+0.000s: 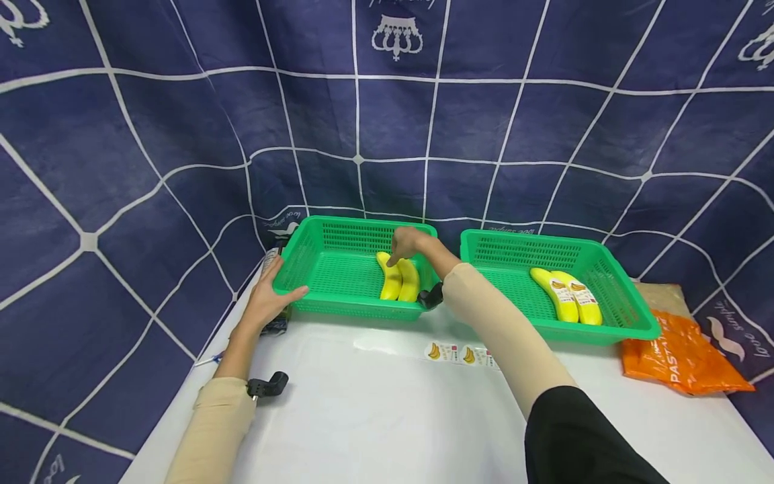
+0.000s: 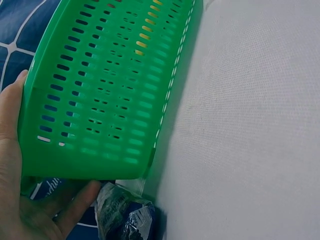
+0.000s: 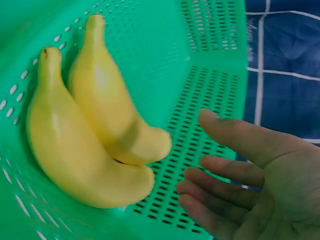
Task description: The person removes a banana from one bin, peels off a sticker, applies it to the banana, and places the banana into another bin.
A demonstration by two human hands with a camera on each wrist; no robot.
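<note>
Two green baskets stand side by side on a white table. My left hand grips the near left corner of the left basket, thumb on the front rim; the left wrist view shows the hand wrapped round that corner of the basket. Inside lies a pair of plain yellow bananas. My right hand hovers just over their far tips. In the right wrist view its fingers are loosely spread beside the bananas, touching nothing.
The right basket holds two bananas with stickers. Two banana stickers lie on the table in front. An orange plastic bag sits at the right edge. A dark wrapped packet lies by the left basket's corner.
</note>
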